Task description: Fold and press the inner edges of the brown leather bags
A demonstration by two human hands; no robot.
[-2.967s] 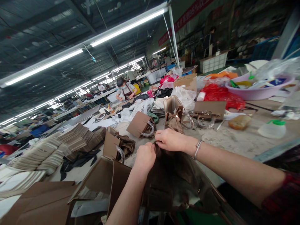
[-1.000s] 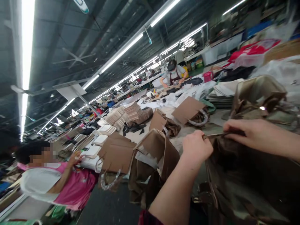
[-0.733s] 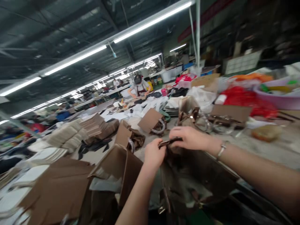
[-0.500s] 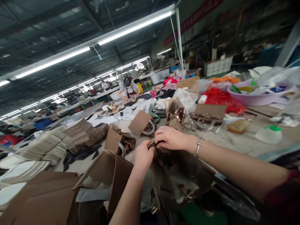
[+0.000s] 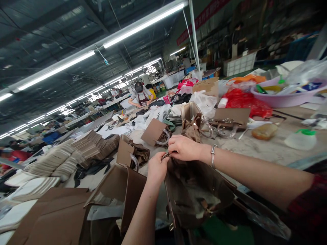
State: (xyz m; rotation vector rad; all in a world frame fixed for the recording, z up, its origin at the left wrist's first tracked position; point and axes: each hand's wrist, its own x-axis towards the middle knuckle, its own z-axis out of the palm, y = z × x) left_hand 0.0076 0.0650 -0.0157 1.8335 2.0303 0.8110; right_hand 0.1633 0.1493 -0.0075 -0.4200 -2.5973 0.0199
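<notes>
A brown handbag (image 5: 196, 194) lies open-topped in front of me, its pale lining and a metal clasp showing inside. At its upper left corner, my left hand (image 5: 157, 166) pinches the edge between thumb and fingers. Close beside it, my right hand (image 5: 182, 148) has its fingers curled onto the same edge, with a bracelet on that wrist. The fingertips of both hands almost meet, and part of the edge is hidden under them. A plastic-wrapped strap (image 5: 265, 214) trails from the bag at lower right.
Another open brown bag (image 5: 135, 190) stands to the left, beside brown flat panels (image 5: 51, 214). Stacked pieces (image 5: 94, 146) lie farther left. Small bags (image 5: 191, 119) stand beyond my hands. At right are a purple basin (image 5: 283, 98) and a green-capped bottle (image 5: 301, 139). A co-worker (image 5: 140, 95) works across the table.
The view has shifted slightly. Both hands keep their hold on the bag's edge, with only a small movement of the fingers.
</notes>
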